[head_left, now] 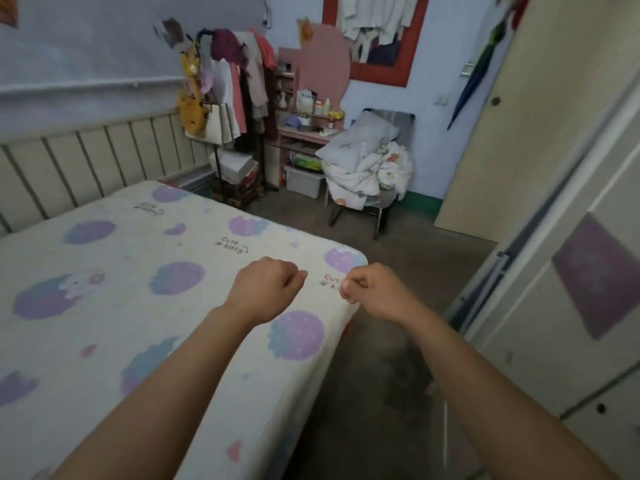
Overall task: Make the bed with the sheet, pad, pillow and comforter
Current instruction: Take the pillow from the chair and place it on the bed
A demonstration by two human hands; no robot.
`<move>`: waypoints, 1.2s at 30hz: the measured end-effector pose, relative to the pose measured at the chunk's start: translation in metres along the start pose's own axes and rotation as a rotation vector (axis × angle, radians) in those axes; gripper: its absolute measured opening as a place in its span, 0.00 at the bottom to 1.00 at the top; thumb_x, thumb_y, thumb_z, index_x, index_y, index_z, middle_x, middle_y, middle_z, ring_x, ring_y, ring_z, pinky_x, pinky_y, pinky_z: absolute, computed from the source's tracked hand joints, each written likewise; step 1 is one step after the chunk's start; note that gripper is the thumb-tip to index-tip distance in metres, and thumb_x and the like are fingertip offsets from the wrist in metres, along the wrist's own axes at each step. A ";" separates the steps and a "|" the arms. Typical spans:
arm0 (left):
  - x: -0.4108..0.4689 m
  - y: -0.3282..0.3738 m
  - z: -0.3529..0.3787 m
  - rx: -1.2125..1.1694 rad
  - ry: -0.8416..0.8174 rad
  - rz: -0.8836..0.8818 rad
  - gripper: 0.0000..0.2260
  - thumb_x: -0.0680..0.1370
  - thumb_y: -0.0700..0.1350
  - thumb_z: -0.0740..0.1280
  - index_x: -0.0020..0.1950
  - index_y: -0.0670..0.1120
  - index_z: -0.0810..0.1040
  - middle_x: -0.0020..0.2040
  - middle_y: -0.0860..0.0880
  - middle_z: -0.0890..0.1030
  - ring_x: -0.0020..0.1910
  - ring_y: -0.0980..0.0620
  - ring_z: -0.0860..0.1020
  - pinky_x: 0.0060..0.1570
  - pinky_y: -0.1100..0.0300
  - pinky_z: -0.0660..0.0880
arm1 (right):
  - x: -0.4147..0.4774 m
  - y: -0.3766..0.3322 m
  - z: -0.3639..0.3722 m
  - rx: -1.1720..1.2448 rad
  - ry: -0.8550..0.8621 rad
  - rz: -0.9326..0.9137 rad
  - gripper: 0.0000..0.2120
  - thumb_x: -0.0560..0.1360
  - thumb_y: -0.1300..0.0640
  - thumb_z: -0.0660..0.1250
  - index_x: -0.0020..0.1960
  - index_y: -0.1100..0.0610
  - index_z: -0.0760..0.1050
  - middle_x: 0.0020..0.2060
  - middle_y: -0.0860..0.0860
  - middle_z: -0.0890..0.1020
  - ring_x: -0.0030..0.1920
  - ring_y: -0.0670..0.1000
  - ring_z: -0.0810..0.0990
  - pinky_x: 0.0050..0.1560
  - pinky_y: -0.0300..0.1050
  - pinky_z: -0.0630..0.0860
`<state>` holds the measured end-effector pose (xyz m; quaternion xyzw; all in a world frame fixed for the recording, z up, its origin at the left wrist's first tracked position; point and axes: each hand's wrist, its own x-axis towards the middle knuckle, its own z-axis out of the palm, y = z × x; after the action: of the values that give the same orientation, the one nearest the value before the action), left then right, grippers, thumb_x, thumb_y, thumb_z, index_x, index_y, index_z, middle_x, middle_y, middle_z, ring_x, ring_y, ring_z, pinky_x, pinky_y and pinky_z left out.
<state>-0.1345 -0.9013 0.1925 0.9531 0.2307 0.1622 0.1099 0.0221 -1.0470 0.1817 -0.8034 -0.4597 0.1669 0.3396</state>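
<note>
A cream sheet (138, 258) printed with purple strawberries lies flat over the mattress and covers its near right corner. My left hand (266, 285) is curled into a loose fist just above the sheet near that corner, with nothing visible in it. At the bed's right edge my right hand (374, 289) has its fingers closed; I cannot tell whether it pinches the fabric. A grey pillow (360, 136) rests on a crumpled white comforter (367, 178), both piled on a chair across the room.
A slatted headboard (86, 161) runs along the left wall. A clothes rack (232, 91), a pink vanity desk (304, 133) and a storage bin (303, 181) stand at the back. A wardrobe (571, 306) lines the right, leaving a floor aisle (381, 375) beside the bed.
</note>
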 end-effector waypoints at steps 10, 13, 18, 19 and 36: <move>0.165 0.041 0.073 -0.044 -0.063 0.113 0.20 0.81 0.54 0.57 0.31 0.47 0.70 0.29 0.50 0.73 0.30 0.52 0.72 0.31 0.59 0.65 | 0.087 0.117 -0.079 -0.103 0.099 0.086 0.13 0.77 0.56 0.63 0.40 0.63 0.80 0.37 0.56 0.83 0.40 0.54 0.82 0.48 0.55 0.79; 0.217 0.036 0.094 -0.044 -0.051 0.139 0.21 0.80 0.53 0.57 0.29 0.48 0.67 0.27 0.51 0.71 0.29 0.53 0.70 0.31 0.59 0.63 | 0.126 0.140 -0.093 -0.122 0.078 0.120 0.13 0.78 0.56 0.63 0.41 0.64 0.79 0.38 0.58 0.83 0.40 0.56 0.82 0.48 0.55 0.79; 0.331 0.018 0.126 -0.089 -0.067 0.178 0.20 0.80 0.53 0.58 0.29 0.48 0.67 0.28 0.51 0.73 0.31 0.52 0.73 0.32 0.57 0.68 | 0.226 0.172 -0.133 -0.132 0.092 0.157 0.13 0.79 0.55 0.63 0.41 0.61 0.80 0.38 0.52 0.84 0.40 0.50 0.83 0.49 0.50 0.79; 0.344 0.017 0.128 -0.088 -0.082 0.181 0.20 0.80 0.54 0.58 0.30 0.48 0.68 0.29 0.51 0.73 0.31 0.52 0.74 0.32 0.58 0.68 | 0.236 0.173 -0.139 -0.131 0.096 0.160 0.13 0.79 0.55 0.63 0.42 0.61 0.80 0.38 0.53 0.84 0.40 0.50 0.83 0.48 0.49 0.79; 0.694 0.047 0.262 -0.083 -0.086 0.206 0.19 0.79 0.54 0.58 0.33 0.45 0.71 0.30 0.50 0.75 0.34 0.49 0.75 0.34 0.56 0.69 | 0.516 0.371 -0.283 -0.094 0.139 0.141 0.14 0.79 0.55 0.62 0.39 0.61 0.79 0.36 0.54 0.84 0.39 0.51 0.84 0.46 0.50 0.79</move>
<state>0.5621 -0.6479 0.1435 0.9725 0.1198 0.1408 0.1419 0.6874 -0.8468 0.1465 -0.8584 -0.3847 0.1124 0.3203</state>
